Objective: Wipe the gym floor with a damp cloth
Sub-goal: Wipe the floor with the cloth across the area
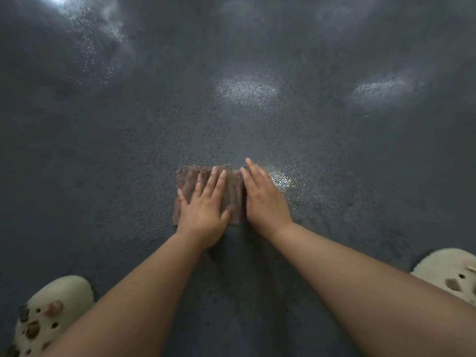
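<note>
Nearest me are my two bare forearms, reaching forward and down, with a pale foam clog [49,313] on the floor at lower left and its pair [448,274] at lower right; both clogs are perforated and carry small charms.

My left hand [203,210] lies flat on the cloth [233,191], fingers straight and slightly spread, pressing it down. My right hand [265,199] lies flat just beside it, fingers together and straight, its inner edge on or against the cloth's right edge; the rest of it looks to rest on the floor [116,163]. Neither grip pinches anything.

The cloth is brownish, folded to a rough rectangle, with a ribbed, nubby pile. It sits on the floor directly ahead of me, between my feet and further out.

The floor is dark grey, pebbled, rubber-like. A wet sheen [282,179] shows immediately right of my right hand. Brighter patches further ahead may be moisture or reflected light; I cannot tell which.

Judgement: wiping is under way. The dull area to the left and near my feet appears untreated.
</note>
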The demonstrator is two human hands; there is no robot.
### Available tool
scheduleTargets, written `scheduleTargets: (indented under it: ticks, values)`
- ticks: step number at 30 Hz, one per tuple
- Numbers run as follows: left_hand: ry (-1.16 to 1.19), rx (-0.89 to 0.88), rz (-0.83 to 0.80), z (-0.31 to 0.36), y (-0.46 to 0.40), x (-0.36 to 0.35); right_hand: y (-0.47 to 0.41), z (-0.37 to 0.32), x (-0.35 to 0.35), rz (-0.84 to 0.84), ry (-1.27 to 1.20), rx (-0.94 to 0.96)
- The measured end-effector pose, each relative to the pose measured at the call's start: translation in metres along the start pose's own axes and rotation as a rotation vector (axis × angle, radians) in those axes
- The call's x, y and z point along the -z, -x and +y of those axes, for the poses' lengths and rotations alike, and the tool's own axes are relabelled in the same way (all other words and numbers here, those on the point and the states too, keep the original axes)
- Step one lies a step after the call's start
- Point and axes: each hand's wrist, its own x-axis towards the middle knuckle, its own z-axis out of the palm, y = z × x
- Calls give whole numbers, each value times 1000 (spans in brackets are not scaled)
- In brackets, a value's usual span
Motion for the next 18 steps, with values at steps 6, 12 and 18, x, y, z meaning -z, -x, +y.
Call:
scheduleTargets:
  ticks: [6, 12, 18]
  values:
    - [342, 215, 228, -3, 12, 26, -11, -35, -25, -243, 20, 179]
    - [239, 362, 155, 4, 22, 38, -8, -39, -34, -313, 258, 57]
    - [47, 324, 47, 25, 38, 12, -15, 51, 2, -186, 281, -30]
